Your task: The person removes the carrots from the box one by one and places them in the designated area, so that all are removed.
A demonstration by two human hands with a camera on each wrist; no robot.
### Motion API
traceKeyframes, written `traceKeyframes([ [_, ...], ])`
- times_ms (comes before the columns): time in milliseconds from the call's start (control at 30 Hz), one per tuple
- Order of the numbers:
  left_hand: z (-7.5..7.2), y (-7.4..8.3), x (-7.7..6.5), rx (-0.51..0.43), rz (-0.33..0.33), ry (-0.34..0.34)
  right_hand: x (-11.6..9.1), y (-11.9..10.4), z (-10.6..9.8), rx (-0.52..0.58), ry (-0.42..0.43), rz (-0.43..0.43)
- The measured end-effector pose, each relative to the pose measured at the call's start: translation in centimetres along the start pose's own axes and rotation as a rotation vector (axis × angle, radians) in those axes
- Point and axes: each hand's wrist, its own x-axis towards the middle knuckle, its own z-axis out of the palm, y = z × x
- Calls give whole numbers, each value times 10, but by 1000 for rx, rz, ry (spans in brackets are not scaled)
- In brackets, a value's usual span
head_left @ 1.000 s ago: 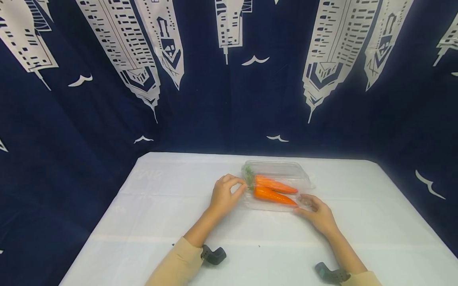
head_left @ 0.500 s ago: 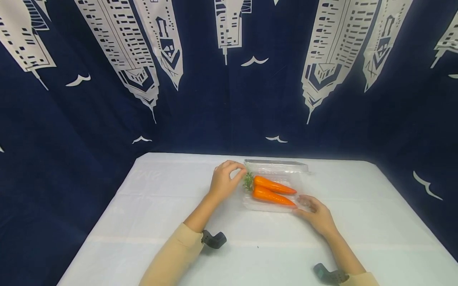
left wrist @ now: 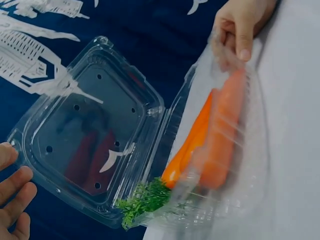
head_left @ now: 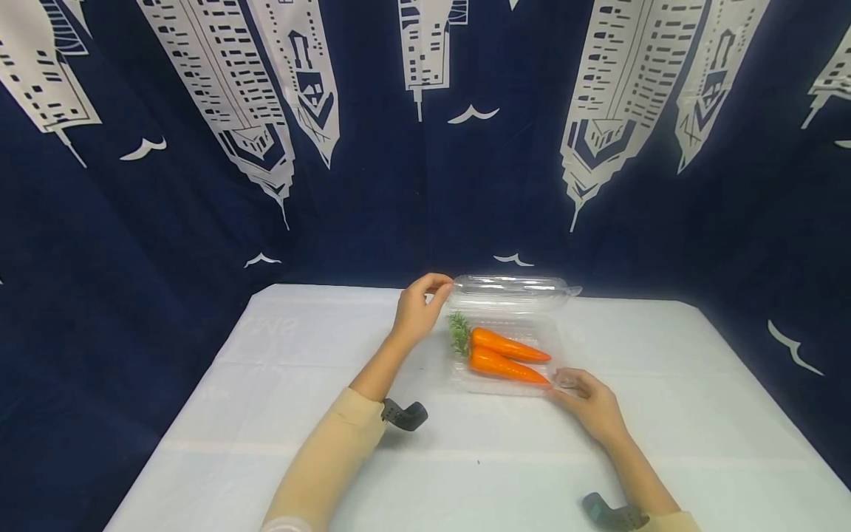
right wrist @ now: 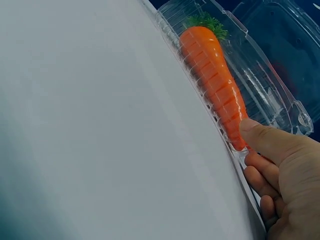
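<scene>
A clear plastic clamshell container lies near the table's far edge with its lid raised and tilted back. Two orange carrots rest side by side in the base, their green leafy tops at the left end. My left hand pinches the lid's left edge between thumb and fingers; the left wrist view shows fingertips right at that corner. At the base's near right corner, my right hand grips the wall, thumb on top beside a carrot tip and other fingers curled below.
White cloth covers the table. Behind its far edge hangs a dark blue curtain printed with white buildings and birds. Dark wrist devices sit on both forearms.
My left hand has moved up and away, swinging the lid from over the carrots to behind the base. My right hand has stayed at the base's corner, almost still.
</scene>
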Motion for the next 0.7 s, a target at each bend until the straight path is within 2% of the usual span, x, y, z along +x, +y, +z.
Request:
traceKeyframes([
  [267,2,-10,10,-32,-46,-47,-2,2,2,-3,-4,27],
  [700,11,-23,20,-55,-99,-77,1,4,1,-7,9,-7],
])
